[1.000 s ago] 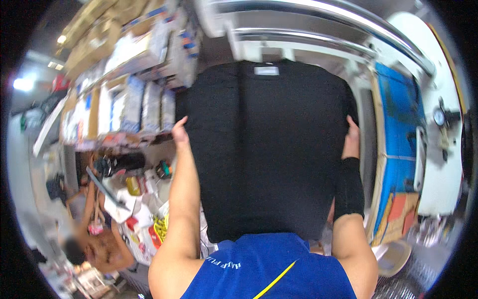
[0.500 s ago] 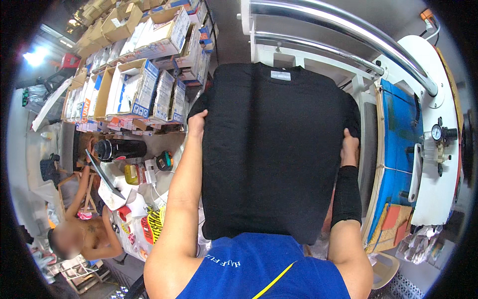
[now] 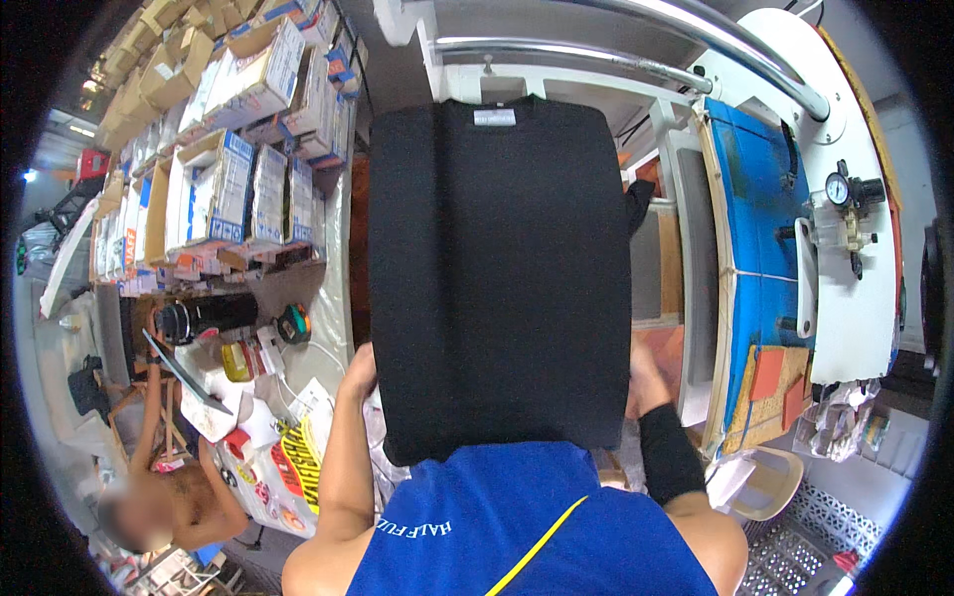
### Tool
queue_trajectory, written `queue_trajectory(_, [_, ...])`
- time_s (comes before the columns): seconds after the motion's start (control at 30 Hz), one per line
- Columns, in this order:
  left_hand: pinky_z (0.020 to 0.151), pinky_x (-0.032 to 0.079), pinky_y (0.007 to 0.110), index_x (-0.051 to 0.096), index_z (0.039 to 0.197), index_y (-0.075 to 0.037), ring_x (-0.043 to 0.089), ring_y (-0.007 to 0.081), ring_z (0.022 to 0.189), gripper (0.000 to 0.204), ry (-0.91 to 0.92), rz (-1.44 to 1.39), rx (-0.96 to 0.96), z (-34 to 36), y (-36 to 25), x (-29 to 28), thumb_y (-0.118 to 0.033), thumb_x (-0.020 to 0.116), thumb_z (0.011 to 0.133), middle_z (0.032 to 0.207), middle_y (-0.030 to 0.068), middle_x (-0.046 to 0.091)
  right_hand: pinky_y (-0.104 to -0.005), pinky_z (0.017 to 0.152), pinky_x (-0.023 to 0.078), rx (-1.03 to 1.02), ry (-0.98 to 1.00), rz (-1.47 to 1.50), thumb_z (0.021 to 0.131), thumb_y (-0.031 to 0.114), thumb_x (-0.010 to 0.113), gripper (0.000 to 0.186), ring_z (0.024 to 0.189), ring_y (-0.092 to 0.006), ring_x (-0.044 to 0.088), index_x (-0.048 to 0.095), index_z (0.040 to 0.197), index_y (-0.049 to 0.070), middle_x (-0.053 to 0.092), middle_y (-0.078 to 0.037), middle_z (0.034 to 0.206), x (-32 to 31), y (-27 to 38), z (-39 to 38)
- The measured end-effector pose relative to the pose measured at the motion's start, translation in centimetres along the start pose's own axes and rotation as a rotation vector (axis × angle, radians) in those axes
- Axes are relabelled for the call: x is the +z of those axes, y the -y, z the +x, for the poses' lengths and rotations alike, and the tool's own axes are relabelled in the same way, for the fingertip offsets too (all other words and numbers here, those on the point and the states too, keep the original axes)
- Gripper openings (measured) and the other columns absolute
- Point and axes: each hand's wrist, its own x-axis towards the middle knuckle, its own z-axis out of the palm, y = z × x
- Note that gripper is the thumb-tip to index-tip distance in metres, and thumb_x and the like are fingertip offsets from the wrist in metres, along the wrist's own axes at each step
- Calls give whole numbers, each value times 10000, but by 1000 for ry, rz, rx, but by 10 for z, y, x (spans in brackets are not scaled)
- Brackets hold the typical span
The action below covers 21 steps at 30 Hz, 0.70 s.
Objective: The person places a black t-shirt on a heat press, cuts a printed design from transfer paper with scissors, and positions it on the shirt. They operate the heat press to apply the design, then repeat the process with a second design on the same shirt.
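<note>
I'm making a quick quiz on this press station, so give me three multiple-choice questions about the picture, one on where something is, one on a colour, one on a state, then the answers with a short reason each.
1. Where is the pressure gauge?
A. On the white machine arm to the right of the black shirt
B. Among the cardboard boxes on the left
C. On the floor by the other person

2. What colour is the pad on the raised plate to the right?
A. Red
B. Blue
C. Green

3. How does the black shirt lie?
A. Crumpled in a heap
B. Hung on a hanger
C. Spread flat, a hand at each lower side

Answers:
1. A, the pressure gauge sits on the white arm, right of the black shirt.
2. B, the pad is blue.
3. C, the shirt is smooth and flat, with the left hand and right hand at its lower edges.
</note>
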Motion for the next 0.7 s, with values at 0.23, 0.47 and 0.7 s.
queue_trajectory(0.23, [879,563,361,725,1235,15,700,221,966,319,-49,-289,198,-10,130,5,-169,634,990,1151,77,749,-337,810,498,-68,-148,-286,1071,367,571,400,959,-165,650,692,1241,25,706,-77,1112,-16,-91,23])
queue_trajectory(0.47, [862,565,359,727,1225,-10,702,226,1033,316,-325,141,463,67,175,-11,-212,627,1003,1173,137,749,-307,626,510,-175,-289,-863,1052,321,599,336,769,-141,675,726,1152,26,726,-75,943,-97,-78,18])
queue_trajectory(0.7, [791,555,380,717,1032,0,714,231,872,219,-667,7,636,-71,132,-3,-193,702,931,947,133,753,-272,722,519,-1033,-100,-937,1026,184,691,168,789,-116,639,710,1070,23,674,-33,903,-70,111,-63])
